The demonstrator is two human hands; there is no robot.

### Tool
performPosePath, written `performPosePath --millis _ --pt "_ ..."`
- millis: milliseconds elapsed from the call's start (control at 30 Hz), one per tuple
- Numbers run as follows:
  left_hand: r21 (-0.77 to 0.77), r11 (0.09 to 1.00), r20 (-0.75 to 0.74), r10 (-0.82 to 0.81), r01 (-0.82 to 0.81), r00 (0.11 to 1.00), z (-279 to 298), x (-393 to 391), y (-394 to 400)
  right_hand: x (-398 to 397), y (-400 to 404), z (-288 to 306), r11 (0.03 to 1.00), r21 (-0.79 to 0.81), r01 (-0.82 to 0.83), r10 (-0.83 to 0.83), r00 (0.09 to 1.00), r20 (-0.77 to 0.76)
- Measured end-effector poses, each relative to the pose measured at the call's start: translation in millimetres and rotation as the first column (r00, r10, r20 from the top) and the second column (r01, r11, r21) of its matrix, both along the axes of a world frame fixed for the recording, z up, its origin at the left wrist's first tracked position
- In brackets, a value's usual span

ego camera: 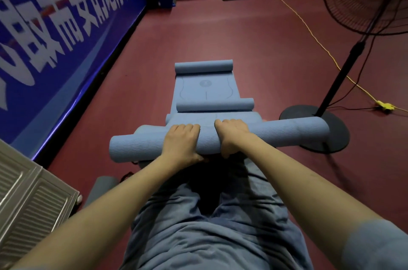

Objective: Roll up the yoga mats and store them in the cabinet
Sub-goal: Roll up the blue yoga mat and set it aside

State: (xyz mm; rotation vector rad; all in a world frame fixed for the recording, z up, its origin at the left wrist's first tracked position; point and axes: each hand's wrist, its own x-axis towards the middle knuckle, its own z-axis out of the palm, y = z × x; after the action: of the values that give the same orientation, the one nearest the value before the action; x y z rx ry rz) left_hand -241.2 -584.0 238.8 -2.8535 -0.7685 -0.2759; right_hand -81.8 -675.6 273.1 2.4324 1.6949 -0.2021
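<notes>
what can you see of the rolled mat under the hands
The rolled mat is a thick blue-grey roll with a fine wavy ribbed surface, looking like soft foam. It lies crosswise in front of the person, low over the dark red floor. Its left end is a clean cylinder; near the right end the layers sit stepped, so the roll looks uneven. The left hand and right hand grip it side by side near the middle, fingers over the top. Its right end overlaps the fan base in view.
</notes>
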Motion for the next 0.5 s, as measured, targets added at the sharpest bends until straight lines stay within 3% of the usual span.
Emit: performPosePath --millis 133,300,500 --pt "0.08 0.996 0.026 -0.034 0.032 0.999 -13.6 -3.8 -2.9 5.4 3.5 1.2 1.0 -0.003 0.001 -0.001 0.998 -0.062" --pt "0.139 0.99 0.096 -0.019 0.006 0.995 -19.3 0.9 -4.1 6.9 1.6 -6.0 1.0 0.016 -0.013 0.013 0.999 -0.034" --pt "0.026 0.999 -0.108 0.039 -0.036 0.993 5.2 14.2 3.6 13.9 0.6 -10.6 0.995 0.094 -0.026 0.031 0.998 -0.061"
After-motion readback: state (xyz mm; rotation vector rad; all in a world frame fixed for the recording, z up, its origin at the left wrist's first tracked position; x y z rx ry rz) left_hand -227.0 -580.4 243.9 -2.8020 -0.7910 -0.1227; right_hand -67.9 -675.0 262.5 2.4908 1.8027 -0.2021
